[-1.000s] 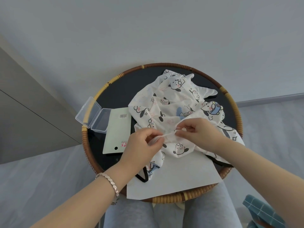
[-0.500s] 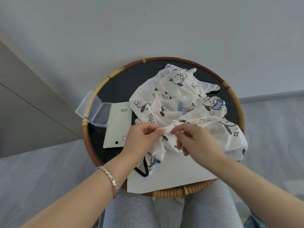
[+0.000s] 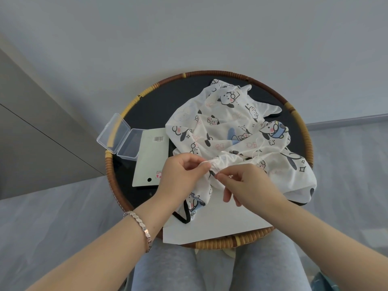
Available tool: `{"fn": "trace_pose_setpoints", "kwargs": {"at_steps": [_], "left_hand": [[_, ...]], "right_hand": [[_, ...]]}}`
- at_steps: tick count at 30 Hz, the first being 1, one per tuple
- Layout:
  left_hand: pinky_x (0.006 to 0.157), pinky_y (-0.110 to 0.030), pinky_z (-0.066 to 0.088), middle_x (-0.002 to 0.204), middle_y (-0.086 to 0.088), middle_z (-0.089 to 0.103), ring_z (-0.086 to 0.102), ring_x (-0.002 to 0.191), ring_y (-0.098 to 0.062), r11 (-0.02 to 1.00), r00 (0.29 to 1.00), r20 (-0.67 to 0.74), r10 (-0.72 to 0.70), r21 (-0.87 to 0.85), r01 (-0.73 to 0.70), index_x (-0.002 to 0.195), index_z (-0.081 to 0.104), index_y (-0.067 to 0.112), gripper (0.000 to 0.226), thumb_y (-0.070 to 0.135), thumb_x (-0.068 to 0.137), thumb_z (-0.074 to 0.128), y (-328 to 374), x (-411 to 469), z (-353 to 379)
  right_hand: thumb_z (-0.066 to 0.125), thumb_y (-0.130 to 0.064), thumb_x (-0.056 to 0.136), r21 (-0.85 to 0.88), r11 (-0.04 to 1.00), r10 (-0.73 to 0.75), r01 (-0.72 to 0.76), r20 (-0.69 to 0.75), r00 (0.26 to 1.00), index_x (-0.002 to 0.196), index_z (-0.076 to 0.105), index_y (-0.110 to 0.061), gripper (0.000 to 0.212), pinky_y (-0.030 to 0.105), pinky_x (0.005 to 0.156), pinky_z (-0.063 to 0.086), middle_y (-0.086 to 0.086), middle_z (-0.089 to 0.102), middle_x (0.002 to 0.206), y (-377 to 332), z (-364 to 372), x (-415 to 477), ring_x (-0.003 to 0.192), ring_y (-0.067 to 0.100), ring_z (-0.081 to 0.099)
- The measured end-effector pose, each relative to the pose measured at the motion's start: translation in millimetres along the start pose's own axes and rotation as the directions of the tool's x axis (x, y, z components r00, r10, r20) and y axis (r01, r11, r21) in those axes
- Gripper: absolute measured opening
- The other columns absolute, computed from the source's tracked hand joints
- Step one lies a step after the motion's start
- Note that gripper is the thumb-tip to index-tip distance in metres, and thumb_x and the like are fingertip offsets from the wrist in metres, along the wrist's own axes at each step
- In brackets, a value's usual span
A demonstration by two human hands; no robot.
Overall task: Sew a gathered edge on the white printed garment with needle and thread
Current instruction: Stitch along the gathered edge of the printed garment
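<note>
Two hands meet over the near middle of a round counter [image 3: 210, 72] with a woven rim and a dark top.

Needle [image 3: 215, 170]: only a short thin sliver shows, slanting between the hands. Its lower end is hidden in the right fingertips, and the tip is too fine to make out.

Thread [image 3: 258, 151]: pale on pale cloth, traceable only as a faint loop right of the hands. Where it joins the needle cannot be told.

Garment [image 3: 226, 127]: white with cartoon dogs, crumpled over the right half of the counter. Both hands partly cover its near edge. A black-trimmed corner lies on a white sheet of paper [image 3: 214, 225], whose far part is under the cloth and the right forearm.

Pale green card [image 3: 151, 158]: right edge tucked beneath the garment. An open clear box [image 3: 121, 137] sits at its left, lid overhanging the rim. A blue object [image 3: 323, 283] is cut off at the bottom right corner and cannot be identified.

Left hand [image 3: 184, 177]: back up, fingers [image 3: 195, 160] curled, thumb and forefinger pinching the bunched, gathered edge of the garment. A bracelet [image 3: 140, 227] is on the wrist.

Right hand [image 3: 249, 185]: thumb and forefinger pinch the needle just beside the gathers. The other fingers hang loosely downward.
</note>
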State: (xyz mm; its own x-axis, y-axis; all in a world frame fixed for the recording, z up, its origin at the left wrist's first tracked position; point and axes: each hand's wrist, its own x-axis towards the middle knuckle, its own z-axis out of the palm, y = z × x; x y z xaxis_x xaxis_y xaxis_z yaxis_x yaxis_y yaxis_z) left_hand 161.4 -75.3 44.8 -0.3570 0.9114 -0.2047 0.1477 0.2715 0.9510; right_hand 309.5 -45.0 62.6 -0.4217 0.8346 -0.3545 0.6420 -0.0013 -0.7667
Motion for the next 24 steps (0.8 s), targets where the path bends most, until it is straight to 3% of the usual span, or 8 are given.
{"fn": "trace_pose_setpoints", "kwargs": {"at_steps": [10, 14, 17, 20, 24], "left_hand": [[0.064, -0.009, 0.047, 0.063, 0.013, 0.067, 0.062, 0.065, 0.001, 0.978, 0.986, 0.045, 0.159, 0.128, -0.163, 0.067, 0.067, 0.028, 0.021, 0.012, 0.081, 0.069, 1.0, -8.6, 3.6], [0.065, -0.009, 0.045, 0.064, 0.016, 0.066, 0.061, 0.065, 0.003, 0.962, 0.975, 0.095, 0.2, 0.172, -0.214, 0.073, 0.068, 0.027, 0.021, 0.009, 0.083, 0.066, 1.0, -9.6, 1.7], [0.066, -0.009, 0.047, 0.071, 0.014, 0.066, 0.062, 0.069, 0.003, 0.961, 0.974, 0.061, 0.218, 0.162, -0.225, 0.078, 0.067, 0.027, 0.016, 0.013, 0.084, 0.066, 1.4, -9.0, 0.7], [0.07, -0.012, 0.05, 0.082, 0.012, 0.068, 0.062, 0.077, 0.003, 0.957, 0.973, 0.019, 0.231, 0.175, -0.231, 0.088, 0.07, 0.022, 0.01, 0.015, 0.085, 0.064, -0.7, -9.6, 3.2], [0.074, -0.016, 0.049, 0.084, 0.01, 0.066, 0.06, 0.083, -0.001, 0.903, 0.94, 0.01, 0.342, 0.273, -0.332, 0.088, 0.072, 0.016, 0.009, 0.013, 0.084, 0.064, -1.3, -8.4, 3.5]], "right_hand": [[0.051, -0.029, 0.091, -0.009, 1.0, 0.006, -0.006, -0.029, 1.0, 0.08, 0.069, -0.027, 0.021, 0.009, 0.039, 0.035, -0.008, 0.061, 0.049, -3.4, 3.3, 6.0, 0.038, 0.003, 0.045], [0.052, -0.025, 0.091, 0.073, 0.997, -0.008, 0.011, -0.041, 0.999, 0.08, 0.069, -0.024, 0.02, 0.009, 0.036, 0.033, -0.005, 0.062, 0.05, -4.5, 3.8, 9.0, 0.036, 0.004, 0.043], [0.055, -0.023, 0.092, 0.23, 0.973, 0.004, 0.005, -0.04, 0.999, 0.084, 0.069, -0.02, 0.017, 0.01, 0.037, 0.033, -0.004, 0.063, 0.054, -3.9, 4.7, 8.7, 0.035, 0.003, 0.044], [0.053, -0.019, 0.092, 0.231, 0.973, 0.003, -0.011, 0.035, 0.999, 0.095, 0.066, -0.023, 0.014, 0.013, 0.042, 0.037, -0.006, 0.062, 0.059, -2.7, 4.0, 6.2, 0.042, 0.001, 0.046], [0.05, -0.005, 0.09, 0.28, 0.959, 0.007, -0.034, 0.098, 0.995, 0.104, 0.059, -0.028, 0.028, 0.016, 0.049, 0.047, -0.003, 0.062, 0.065, -2.1, 2.0, -0.9, 0.05, 0.002, 0.054]]}}
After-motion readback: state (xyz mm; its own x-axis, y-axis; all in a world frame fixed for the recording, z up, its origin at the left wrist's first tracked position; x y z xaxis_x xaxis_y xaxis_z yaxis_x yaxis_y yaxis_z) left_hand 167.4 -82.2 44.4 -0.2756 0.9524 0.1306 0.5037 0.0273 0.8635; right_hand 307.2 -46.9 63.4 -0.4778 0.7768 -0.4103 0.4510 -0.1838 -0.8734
